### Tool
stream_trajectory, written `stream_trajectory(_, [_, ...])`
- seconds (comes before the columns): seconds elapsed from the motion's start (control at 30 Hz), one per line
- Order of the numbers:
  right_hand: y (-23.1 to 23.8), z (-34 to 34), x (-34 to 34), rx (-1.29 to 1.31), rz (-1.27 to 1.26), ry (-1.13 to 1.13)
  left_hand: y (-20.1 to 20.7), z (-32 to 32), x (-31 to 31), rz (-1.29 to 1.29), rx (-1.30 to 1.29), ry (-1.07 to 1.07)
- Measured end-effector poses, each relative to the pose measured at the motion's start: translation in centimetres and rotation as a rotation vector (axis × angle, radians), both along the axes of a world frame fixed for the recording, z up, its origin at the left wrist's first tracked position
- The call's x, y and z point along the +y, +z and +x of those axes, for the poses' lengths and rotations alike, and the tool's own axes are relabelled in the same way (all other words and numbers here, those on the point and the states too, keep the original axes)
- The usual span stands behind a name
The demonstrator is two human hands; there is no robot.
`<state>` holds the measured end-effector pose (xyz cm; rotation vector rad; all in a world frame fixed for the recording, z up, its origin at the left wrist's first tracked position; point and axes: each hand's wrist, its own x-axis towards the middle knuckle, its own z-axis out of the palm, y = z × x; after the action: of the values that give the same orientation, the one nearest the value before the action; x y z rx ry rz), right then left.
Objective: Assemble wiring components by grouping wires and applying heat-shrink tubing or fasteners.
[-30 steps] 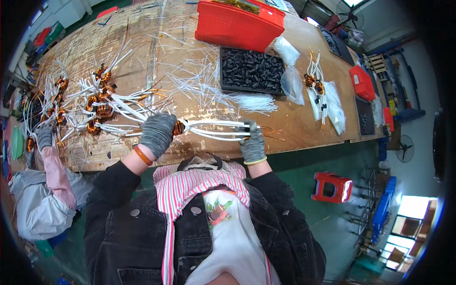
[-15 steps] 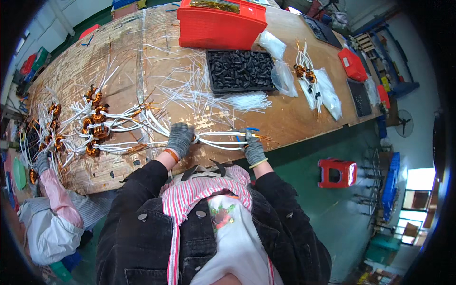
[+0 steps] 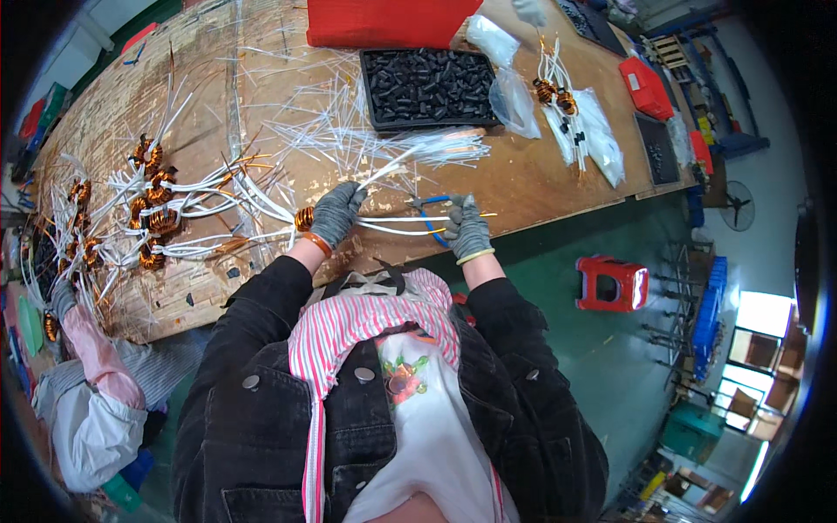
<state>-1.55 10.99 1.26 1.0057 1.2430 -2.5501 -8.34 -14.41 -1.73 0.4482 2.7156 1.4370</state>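
My left hand [image 3: 336, 214], in a grey glove, is closed around the white-sleeved leads of a copper-wound ring coil [image 3: 303, 220], whose ring shows at the wrist side. Some white leads [image 3: 384, 172] stick up and right from this hand; others [image 3: 397, 221] run across to my right hand [image 3: 468, 228]. That gloved hand pinches the leads near their ends, and a bare copper tip pokes out past its fingers. Blue-handled pliers [image 3: 433, 214] lie on the table beside the right fingers, partly behind the leads. More ring coils [image 3: 161, 218] with white leads lie to the left.
A black tray [image 3: 375, 113] of short black sleeves stands ahead, with thin white tubes [image 3: 331, 131] strewn beside it and a red bin [image 3: 384, 22] behind. Plastic bags [image 3: 602, 139] lie right. A co-worker's gloved hand [image 3: 64, 298] is at far left. A red stool [image 3: 612, 283] stands on the floor.
Some of the coil's leads now point upward, apart from those running to my right hand. The ring coil has come into sight by my left wrist. The whole view has shifted, raising the table in it.
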Motion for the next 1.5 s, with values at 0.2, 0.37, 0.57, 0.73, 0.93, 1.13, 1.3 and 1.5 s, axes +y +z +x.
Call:
stream_trajectory(0.2, [-0.6, -1.7, 4.3, -0.166, 0.063, -0.243, -0.9, 0.6, 0.9, -0.012, 0.040, -0.037])
stream_trajectory(0.37, [-2.1, -3.2, 7.5, -0.202, 0.144, -0.299, -0.7, 0.7, 2.6, 0.031, 0.014, -0.045])
stream_trajectory(0.57, [-2.2, -5.2, 13.8, -0.188, 0.364, -0.444, -0.9, 0.3, 4.1, 0.007, 0.055, 0.018])
stream_trajectory(0.73, [1.0, -5.2, 14.2, 0.160, 0.550, -0.263, -0.9, 0.5, 4.1, -0.009, 0.080, 0.064])
stream_trajectory(0.93, [5.1, -4.6, 6.6, 0.046, 0.426, 0.737, -2.6, 0.8, 5.1, 0.092, -0.030, 0.197])
stream_trajectory(1.13, [-0.6, -9.9, 8.2, 0.034, -0.109, 0.525, -3.3, 0.7, 7.0, 0.052, -0.065, 0.266])
stream_trajectory(1.3, [-1.1, -11.6, 11.5, 0.076, -0.201, 0.349, -3.0, 0.1, 6.9, 0.060, -0.168, 0.319])
stream_trajectory(1.5, [-2.2, -16.5, 20.2, 0.189, -0.009, 0.018, -2.7, 0.0, 7.7, -0.074, -0.075, 0.274])
